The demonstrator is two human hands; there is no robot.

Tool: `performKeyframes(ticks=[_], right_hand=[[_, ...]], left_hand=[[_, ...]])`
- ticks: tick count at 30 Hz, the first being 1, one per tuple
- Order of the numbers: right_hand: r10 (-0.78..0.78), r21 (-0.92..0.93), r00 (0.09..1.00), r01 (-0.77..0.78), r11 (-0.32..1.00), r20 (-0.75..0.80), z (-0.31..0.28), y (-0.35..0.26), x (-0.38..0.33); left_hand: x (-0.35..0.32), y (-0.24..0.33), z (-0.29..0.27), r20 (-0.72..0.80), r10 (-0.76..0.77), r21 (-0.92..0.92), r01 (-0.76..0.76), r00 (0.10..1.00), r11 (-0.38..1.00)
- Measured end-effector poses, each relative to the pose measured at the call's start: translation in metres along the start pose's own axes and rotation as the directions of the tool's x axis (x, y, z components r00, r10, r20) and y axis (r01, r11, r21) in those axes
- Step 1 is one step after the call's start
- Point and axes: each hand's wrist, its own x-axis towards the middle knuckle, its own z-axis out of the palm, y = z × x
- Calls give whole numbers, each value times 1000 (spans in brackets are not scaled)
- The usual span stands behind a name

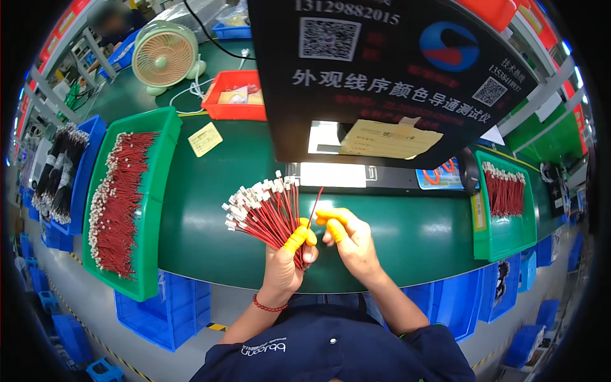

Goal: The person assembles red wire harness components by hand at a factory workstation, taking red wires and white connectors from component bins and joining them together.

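My left hand (289, 254) is closed around a fanned bundle of red wires (270, 213), white connectors at their upper ends. Yellow finger covers sit on its thumb and finger. One single red wire (316, 205) stands apart at the bundle's right side, its thin end upward; no white connector shows on that end. Beside it is my right hand (353, 242), thumb and forefinger apart in yellow covers and the other fingers curled. The forefinger's tip is close to the single wire; whether it touches I cannot tell. Both hands are above the green table (216, 254).
A black testing machine (394, 95) with a lit slot stands ahead. Green trays of red wires lie left (167, 165) and right (503, 245). A red bin (235, 113), a fan (164, 57) and a yellow note (206, 139) are farther back. Blue bins (184, 312) sit below the table edge.
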Motion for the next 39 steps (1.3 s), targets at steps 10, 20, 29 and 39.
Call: performKeyframes(ticks=[10, 20, 29, 39], right_hand=[[361, 290, 932, -351, 890, 21, -24, 5, 36], [418, 382, 908, -391, 837, 14, -21, 2, 40], [209, -45, 974, -206, 977, 83, -3, -2, 18], [423, 516, 899, -419, 747, 117, -27, 9, 43]], left_hand=[[2, -1, -9, -152, 9, 330, 42, 988, 943], [7, -1, -6, -211, -193, 108, 220, 958, 970], [6, -9, 4, -205, -126, 184, 165, 971, 969], [3, -1, -1, -235, -125, 153, 164, 964, 975]])
